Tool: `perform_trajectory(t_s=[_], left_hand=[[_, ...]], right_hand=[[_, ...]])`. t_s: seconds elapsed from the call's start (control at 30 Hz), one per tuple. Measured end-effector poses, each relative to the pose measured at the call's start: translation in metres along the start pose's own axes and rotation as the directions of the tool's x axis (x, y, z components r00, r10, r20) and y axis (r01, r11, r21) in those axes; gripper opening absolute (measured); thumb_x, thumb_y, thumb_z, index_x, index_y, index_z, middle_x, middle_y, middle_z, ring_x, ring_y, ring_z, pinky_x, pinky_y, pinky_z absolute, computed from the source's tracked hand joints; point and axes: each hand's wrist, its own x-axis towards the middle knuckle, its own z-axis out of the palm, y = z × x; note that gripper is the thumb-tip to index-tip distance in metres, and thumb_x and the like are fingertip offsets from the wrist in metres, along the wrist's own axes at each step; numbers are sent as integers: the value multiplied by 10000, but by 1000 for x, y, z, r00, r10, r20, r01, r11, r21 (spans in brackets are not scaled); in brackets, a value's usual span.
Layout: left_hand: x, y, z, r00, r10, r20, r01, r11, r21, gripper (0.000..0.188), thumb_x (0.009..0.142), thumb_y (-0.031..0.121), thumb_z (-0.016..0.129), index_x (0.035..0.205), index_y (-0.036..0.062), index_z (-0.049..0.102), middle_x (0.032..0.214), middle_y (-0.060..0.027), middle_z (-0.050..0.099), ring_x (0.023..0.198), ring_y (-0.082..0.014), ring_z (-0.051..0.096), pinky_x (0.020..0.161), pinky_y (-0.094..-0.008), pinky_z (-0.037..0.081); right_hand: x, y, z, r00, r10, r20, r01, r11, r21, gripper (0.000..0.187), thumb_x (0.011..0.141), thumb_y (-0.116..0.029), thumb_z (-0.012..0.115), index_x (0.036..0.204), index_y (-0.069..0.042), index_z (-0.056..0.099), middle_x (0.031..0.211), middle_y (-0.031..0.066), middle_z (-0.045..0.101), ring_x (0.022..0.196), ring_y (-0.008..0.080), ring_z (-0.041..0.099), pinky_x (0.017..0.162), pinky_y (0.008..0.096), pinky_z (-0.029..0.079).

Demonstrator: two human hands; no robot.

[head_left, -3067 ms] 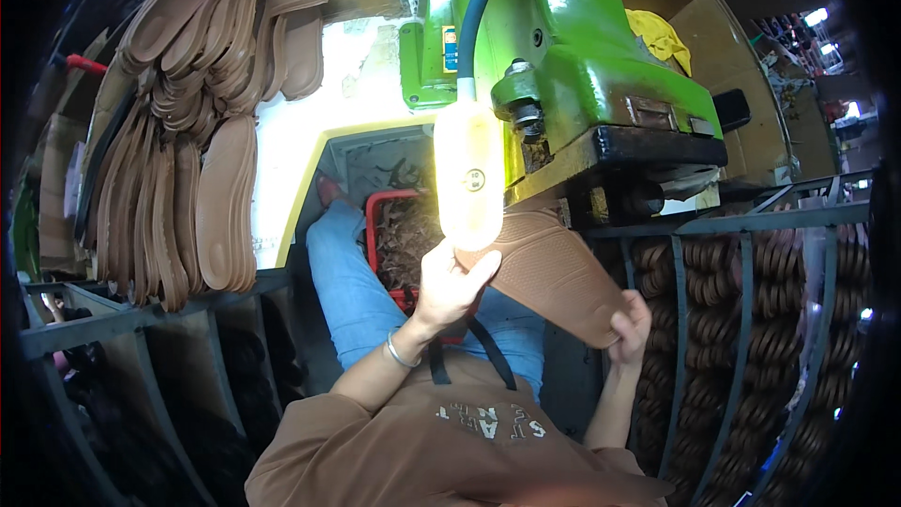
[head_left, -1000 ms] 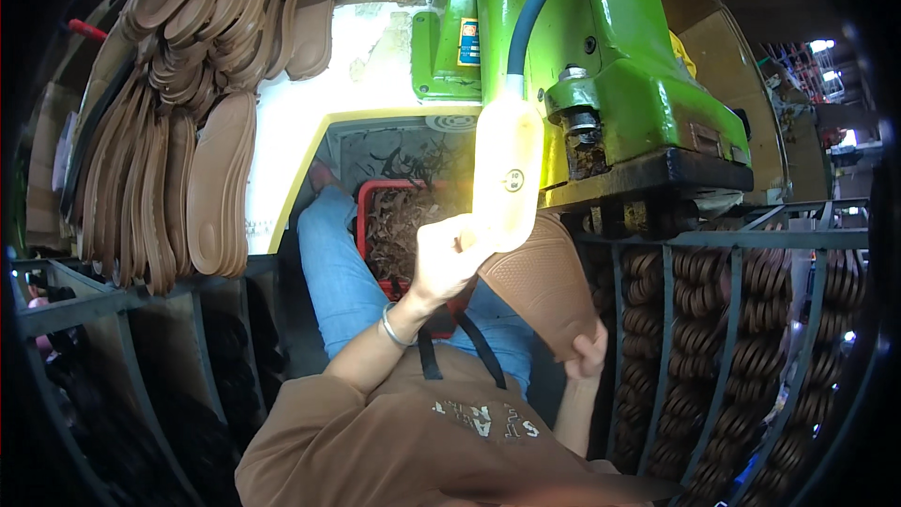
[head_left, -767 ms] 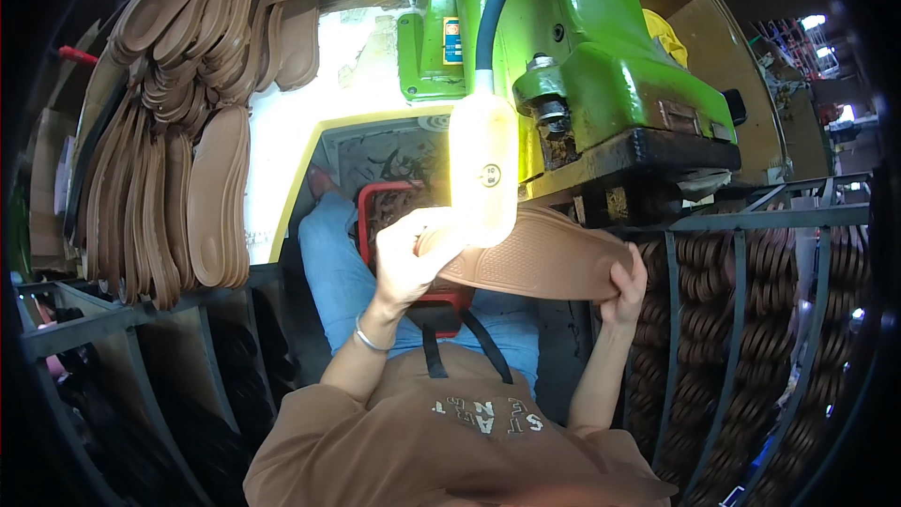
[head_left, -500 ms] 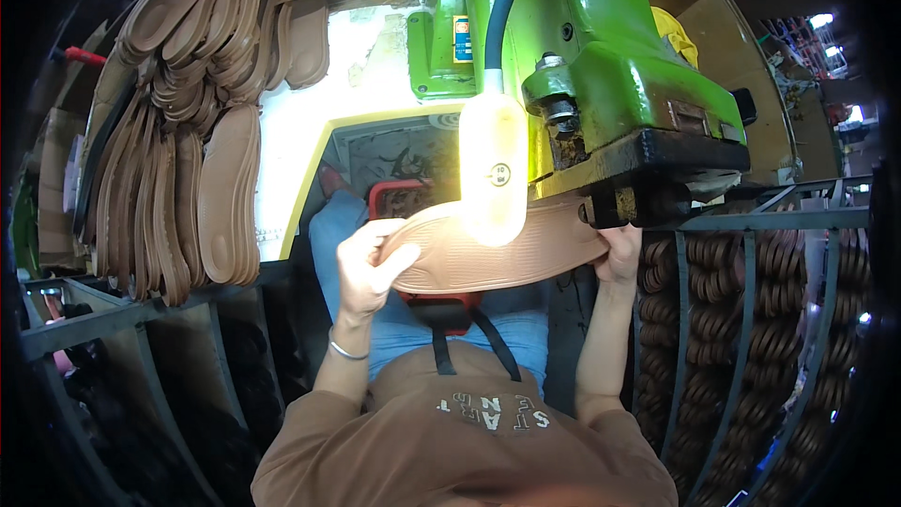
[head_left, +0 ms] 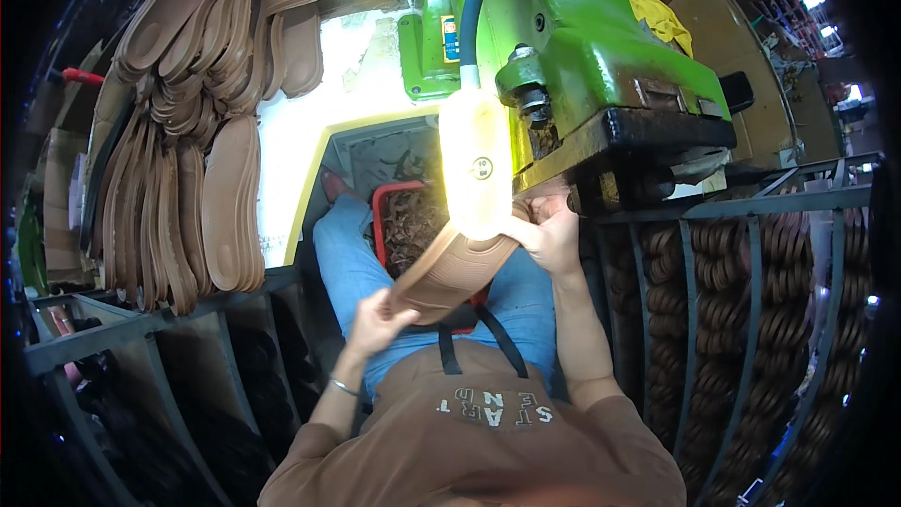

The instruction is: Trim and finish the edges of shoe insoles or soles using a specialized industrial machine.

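A tan shoe sole (head_left: 457,272) with a ridged surface is stretched between my two hands, tilted so its right end is higher. My left hand (head_left: 378,321) pinches its near, lower end above my lap. At the far end my right hand (head_left: 552,233) grips it, close under the head of a green machine (head_left: 601,47). A glowing elongated lamp (head_left: 477,164) on a blue flexible neck hangs in front and hides part of the sole's upper edge. The tips of my right fingers are partly hidden by the sole and machine.
Several tan soles (head_left: 233,207) lie heaped on the white table (head_left: 328,84) at the left. A red bin (head_left: 380,216) of brown trimmings sits between my legs. Metal racks (head_left: 690,319) flank me, the right one filled with brown soles. A yellow cloth (head_left: 664,21) lies behind the machine.
The sole has swung from nearly level to a slant, away from the machine's head. My left hand has dropped lower; my right hand has moved left and up.
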Motion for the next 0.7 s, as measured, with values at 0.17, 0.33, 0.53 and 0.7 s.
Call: perform_trajectory(t_s=[0.17,0.33,0.53,0.7], left_hand=[[7,-6,61,983,78,165,-132,930,344,303,744,105,758,989,-26,638,941,-111,681,817,-134,632,732,-289,510],[24,71,15,759,616,-213,-301,621,724,310,710,102,748,985,12,634,983,-114,643,973,-287,595,874,-370,462],[11,90,-114,371,757,-538,684,169,709,488,807,356,665,1209,101,557,1344,-154,424,1238,-338,358,980,-502,302],[16,89,-126,372,666,-646,735,213,644,583,774,407,682,1313,268,509,1433,-134,338,1278,-346,311,957,-585,275]], right_hand=[[-12,-15,-1,978,-137,-157,116,984,-137,225,739,-13,731,892,86,600,775,65,643,699,97,609,651,208,490],[-51,-49,-81,830,-337,-445,116,884,-453,172,840,-109,651,951,19,622,772,43,649,626,52,565,514,189,456],[-65,-85,-125,592,-263,-762,473,878,65,302,909,-168,540,1118,35,465,929,162,612,595,208,633,436,296,542],[51,-58,-135,829,-149,-538,544,435,718,388,920,-59,453,1209,160,314,1182,342,448,1103,408,508,968,468,457]])
